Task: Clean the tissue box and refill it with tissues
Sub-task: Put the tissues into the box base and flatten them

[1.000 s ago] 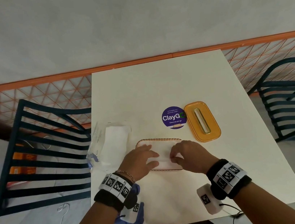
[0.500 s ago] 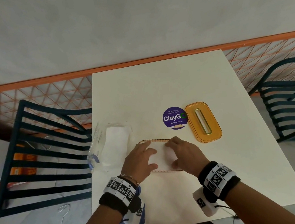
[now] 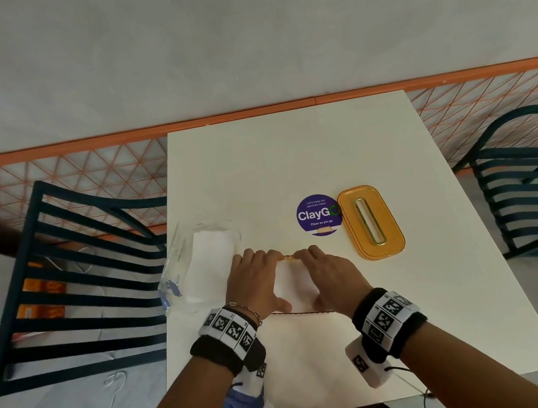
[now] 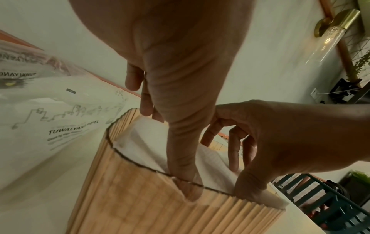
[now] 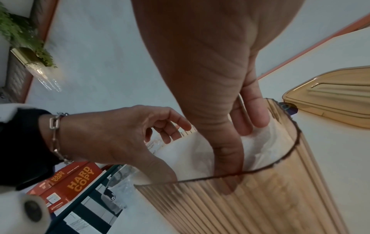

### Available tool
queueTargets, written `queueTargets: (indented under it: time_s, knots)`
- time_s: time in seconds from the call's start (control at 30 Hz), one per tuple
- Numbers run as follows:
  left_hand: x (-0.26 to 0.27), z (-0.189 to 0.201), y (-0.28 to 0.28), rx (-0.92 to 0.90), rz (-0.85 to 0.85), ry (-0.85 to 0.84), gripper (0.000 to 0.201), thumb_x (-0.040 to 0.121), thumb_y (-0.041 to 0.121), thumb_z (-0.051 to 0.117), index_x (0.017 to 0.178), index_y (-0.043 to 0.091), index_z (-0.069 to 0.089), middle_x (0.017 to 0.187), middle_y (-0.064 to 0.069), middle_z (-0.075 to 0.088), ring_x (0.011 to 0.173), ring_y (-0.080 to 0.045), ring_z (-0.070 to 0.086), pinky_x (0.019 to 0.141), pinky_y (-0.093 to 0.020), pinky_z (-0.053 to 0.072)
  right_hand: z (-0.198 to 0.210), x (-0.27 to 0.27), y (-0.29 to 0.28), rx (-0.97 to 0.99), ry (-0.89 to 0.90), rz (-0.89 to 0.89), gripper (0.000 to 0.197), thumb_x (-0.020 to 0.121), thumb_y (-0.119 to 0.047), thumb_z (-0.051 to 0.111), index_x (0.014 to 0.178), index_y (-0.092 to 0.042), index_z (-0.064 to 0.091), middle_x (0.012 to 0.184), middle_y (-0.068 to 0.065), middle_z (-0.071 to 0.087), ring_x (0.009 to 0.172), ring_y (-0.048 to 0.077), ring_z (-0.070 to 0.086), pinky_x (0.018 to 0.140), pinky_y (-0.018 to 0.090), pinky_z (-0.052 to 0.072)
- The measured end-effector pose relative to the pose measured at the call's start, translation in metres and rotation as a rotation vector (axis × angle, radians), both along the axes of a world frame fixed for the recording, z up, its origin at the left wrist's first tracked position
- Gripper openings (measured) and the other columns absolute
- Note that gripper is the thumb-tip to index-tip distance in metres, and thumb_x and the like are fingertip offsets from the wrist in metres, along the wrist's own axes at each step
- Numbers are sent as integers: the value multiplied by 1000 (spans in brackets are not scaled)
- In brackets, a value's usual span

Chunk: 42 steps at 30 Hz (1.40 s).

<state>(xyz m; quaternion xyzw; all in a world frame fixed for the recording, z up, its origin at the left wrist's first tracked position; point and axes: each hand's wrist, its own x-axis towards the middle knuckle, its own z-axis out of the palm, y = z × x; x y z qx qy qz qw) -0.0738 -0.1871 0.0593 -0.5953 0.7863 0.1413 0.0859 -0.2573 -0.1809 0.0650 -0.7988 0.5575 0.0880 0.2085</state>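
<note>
The amber ribbed tissue box [image 3: 296, 313] stands open on the white table [image 3: 289, 159], close to its front edge. A white stack of tissues [image 3: 294, 283] sits inside it. My left hand [image 3: 254, 282] and right hand [image 3: 329, 275] hold the stack side by side. In the left wrist view the left hand [image 4: 166, 142] has its thumb down between the tissues [image 4: 144, 148] and the box's near wall [image 4: 130, 197], fingers over the far side. The right hand [image 5: 236, 134] grips likewise, thumb inside the box [image 5: 260, 197]. The amber lid [image 3: 371, 222] lies to the right.
A clear plastic pack of tissues [image 3: 207, 264] lies left of the box. A round purple sticker [image 3: 319, 215] is on the table beside the lid. Dark slatted chairs stand on the left [image 3: 74, 276] and the right [image 3: 533, 197]. A wall runs behind the table.
Both hands have drawn together towards the middle of the box and reached over its far rim. They now cover more of the tissues.
</note>
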Motion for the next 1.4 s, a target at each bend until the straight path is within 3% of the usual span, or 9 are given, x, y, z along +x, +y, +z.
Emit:
queueTargets:
  time_s: [0.13, 0.27, 0.4, 0.67, 0.8, 0.93, 1.0, 1.17, 1.4]
  knots:
    - [0, -3, -2, 24, 17, 44, 90, 55, 69, 84, 131, 35, 49, 121, 13, 62, 113, -16, 49, 96, -33, 34, -2, -4, -1, 45, -47, -37, 78, 70, -28, 90, 136, -21, 50, 127, 0, 56, 97, 22, 66, 81, 28, 56]
    - [1, -4, -1, 39, 73, 115, 80, 58, 70, 82, 125, 36, 55, 119, 14, 61, 113, -16, 50, 97, -33, 34, -4, -3, -4, 44, -129, -138, 66, 82, -41, 81, 139, -27, 50, 125, -2, 59, 100, 19, 66, 83, 29, 57]
    - [4, -6, 2, 67, 125, 227, 75, 58, 58, 88, 120, 33, 53, 119, 13, 58, 110, -15, 53, 91, -29, 35, -5, -1, -3, -19, -154, -146, 57, 89, -37, 75, 141, -30, 52, 124, 0, 58, 100, 20, 64, 81, 26, 53]
    - [4, -4, 9, 42, 193, 338, 100, 59, 47, 92, 141, 35, 37, 129, 8, 59, 116, -16, 57, 100, -35, 39, -6, 1, 2, -65, -195, -180, 48, 87, -33, 78, 131, -23, 62, 127, -2, 60, 102, 20, 64, 81, 28, 54]
    - [7, -5, 10, 8, 230, 436, 67, 79, 45, 81, 136, 38, 48, 126, 10, 62, 113, -13, 60, 97, -33, 41, -7, 1, 4, -84, -196, -180, 49, 88, -34, 76, 134, -25, 61, 125, -2, 64, 103, 21, 64, 81, 29, 54]
    - [13, -8, 10, -32, 272, 501, 27, 95, 33, 67, 122, 37, 64, 117, 10, 68, 94, -16, 66, 90, -35, 50, -7, 0, 5, -90, -194, -163, 51, 89, -34, 74, 138, -27, 60, 127, -2, 66, 106, 22, 64, 83, 31, 55]
    - [15, -10, 9, -31, 286, 512, 23, 97, 30, 65, 119, 37, 67, 113, 9, 68, 84, -18, 64, 86, -37, 54, -9, 0, 6, -102, -193, -144, 51, 90, -33, 74, 139, -28, 59, 127, -2, 66, 107, 22, 64, 83, 32, 55]
    - [19, -13, 7, -70, 305, 536, 21, 97, 29, 64, 116, 36, 72, 108, 8, 71, 84, -18, 67, 81, -34, 56, -10, 0, 9, -139, -207, -114, 52, 89, -29, 76, 138, -27, 61, 129, 0, 69, 107, 25, 65, 81, 34, 56]
    - [22, -15, 6, -76, 306, 520, 19, 96, 33, 66, 114, 36, 73, 106, 10, 72, 79, -15, 64, 75, -26, 52, -19, -2, 14, -200, -234, -116, 46, 80, -26, 85, 124, -27, 72, 119, 2, 74, 94, 26, 71, 68, 35, 61]
